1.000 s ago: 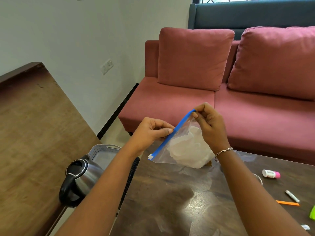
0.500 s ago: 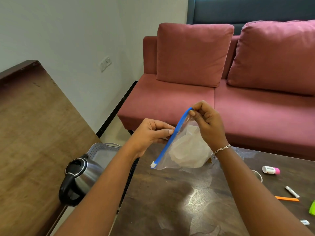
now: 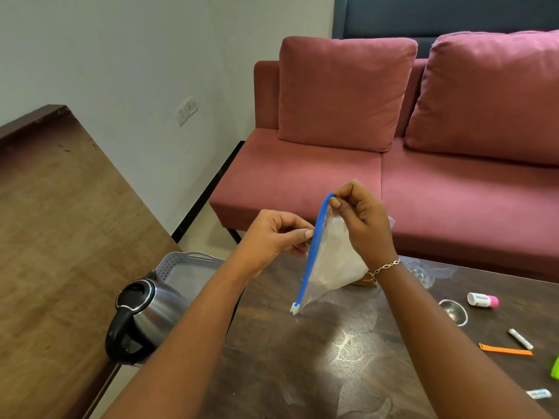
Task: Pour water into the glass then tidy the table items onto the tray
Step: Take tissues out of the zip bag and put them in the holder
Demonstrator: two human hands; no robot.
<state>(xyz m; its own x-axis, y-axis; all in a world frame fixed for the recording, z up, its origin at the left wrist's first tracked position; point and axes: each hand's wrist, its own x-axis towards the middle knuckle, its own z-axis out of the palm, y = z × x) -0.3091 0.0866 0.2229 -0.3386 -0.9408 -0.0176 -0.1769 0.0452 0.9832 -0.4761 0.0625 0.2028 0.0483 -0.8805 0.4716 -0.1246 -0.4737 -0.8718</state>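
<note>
**Both hands holding a zip bag above the table.** A clear bag (image 3: 332, 261), with something white and crumpled inside, is held in the air over the far part of a dark table (image 3: 302, 358).

The right hand (image 3: 364, 225) pinches the top end of the bag's blue zip strip (image 3: 313, 252) between thumb and forefinger, with its other fingers curled. A bracelet (image 3: 384, 267) circles its wrist.

The left hand (image 3: 272, 238) is just left of the right hand and a little lower. Its fingers are curled and it pinches the strip near mid-length, the thumb tip pressed against the blue edge.

From the right-hand pinch the strip runs steeply down past the left thumb. It ends in a white slider (image 3: 295, 308) that hangs just above the table.

Below and to the left of the grip, off the table's left edge, stands a steel kettle (image 3: 151, 313) with a black lid and handle. It is in front of a grey perforated tray (image 3: 187, 264); whether it stands in the tray cannot be told.

To the right of the grip, behind the right wrist, a clear glass (image 3: 420, 272) stands on the table, partly hidden. Further right, and nearer the viewer, these lie apart from one another on the table:
- a small metal bowl (image 3: 452, 311)
- a glue stick (image 3: 482, 300) with a pink cap
- a white tube (image 3: 520, 338)
- an orange stick (image 3: 505, 349)
- a green thing (image 3: 555, 367) cut off by the frame edge

Beyond the grip stands a red sofa (image 3: 302, 176) with two cushions.
</note>
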